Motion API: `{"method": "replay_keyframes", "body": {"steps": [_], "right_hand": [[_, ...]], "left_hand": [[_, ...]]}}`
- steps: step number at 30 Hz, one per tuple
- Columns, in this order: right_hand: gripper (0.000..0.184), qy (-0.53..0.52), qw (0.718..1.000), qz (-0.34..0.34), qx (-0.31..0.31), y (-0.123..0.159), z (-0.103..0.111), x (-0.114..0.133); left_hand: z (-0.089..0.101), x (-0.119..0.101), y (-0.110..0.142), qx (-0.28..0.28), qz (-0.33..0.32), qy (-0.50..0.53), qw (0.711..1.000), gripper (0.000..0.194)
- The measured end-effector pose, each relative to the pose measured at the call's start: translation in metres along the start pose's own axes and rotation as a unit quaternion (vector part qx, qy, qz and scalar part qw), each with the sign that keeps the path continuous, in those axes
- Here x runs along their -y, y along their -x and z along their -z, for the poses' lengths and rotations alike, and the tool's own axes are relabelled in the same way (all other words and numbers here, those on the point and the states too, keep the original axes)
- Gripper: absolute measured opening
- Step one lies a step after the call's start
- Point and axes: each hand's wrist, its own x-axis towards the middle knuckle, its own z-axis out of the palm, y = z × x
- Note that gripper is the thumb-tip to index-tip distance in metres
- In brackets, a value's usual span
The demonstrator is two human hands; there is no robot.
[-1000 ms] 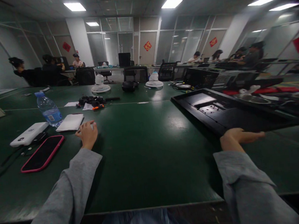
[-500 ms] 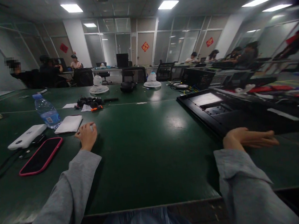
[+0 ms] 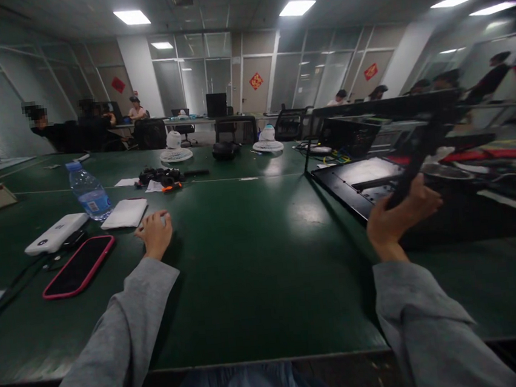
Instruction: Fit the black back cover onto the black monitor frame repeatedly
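Observation:
My right hand (image 3: 401,210) grips one side of a thin black rectangular frame (image 3: 413,163). It is tilted up over a flat black panel (image 3: 354,199), which has a silvery plate in it. The frame's far corner reaches down close to the panel's left edge; whether they touch I cannot tell. My left hand (image 3: 156,232) rests on the green table (image 3: 247,267), fingers loosely curved and apart, just right of a white folded pad (image 3: 124,213). A small pale patch shows by its thumb, too small to name.
At left are a water bottle (image 3: 89,194), a white power bank (image 3: 56,233) with a cable, and a phone (image 3: 79,266) in a pink case. Farther back lie black gear (image 3: 160,177) and two white fans (image 3: 176,154). Cables and a black box (image 3: 350,136) stand behind the panel. Several people sit beyond.
My right hand has turned up from beside the panel and now holds the black frame, raised above it. My left hand stays in place. The view has shifted slightly.

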Motion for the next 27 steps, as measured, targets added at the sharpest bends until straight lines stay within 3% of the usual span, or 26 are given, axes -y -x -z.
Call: {"method": "replay_keyframes", "body": {"steps": [4,8,15,19,23,27], "right_hand": [[0.07,-0.046,0.993,0.106,-0.036,0.003,-0.012,0.011],[0.067,-0.081,0.986,0.141,-0.041,0.005,-0.02,0.013],[0.065,-0.121,0.989,0.072,0.046,0.013,-0.027,0.024],[0.064,-0.111,0.988,0.058,0.094,0.017,-0.034,0.023],[0.064,-0.1,0.984,0.037,0.141,0.021,-0.038,0.02],[0.064,-0.065,0.976,-0.003,0.206,0.024,-0.043,0.015]], "left_hand": [[-0.001,0.001,-0.001,-0.005,-0.004,0.001,1.0,0.04],[-0.002,0.0,0.0,-0.018,-0.024,0.023,0.999,0.041],[-0.008,-0.008,0.004,-0.036,-0.103,0.111,0.988,0.055],[-0.016,-0.009,0.005,-0.004,-0.142,0.171,0.975,0.068],[-0.02,-0.009,0.005,0.053,-0.158,0.189,0.968,0.056],[-0.018,-0.012,0.008,0.052,-0.171,0.15,0.972,0.047]]}}
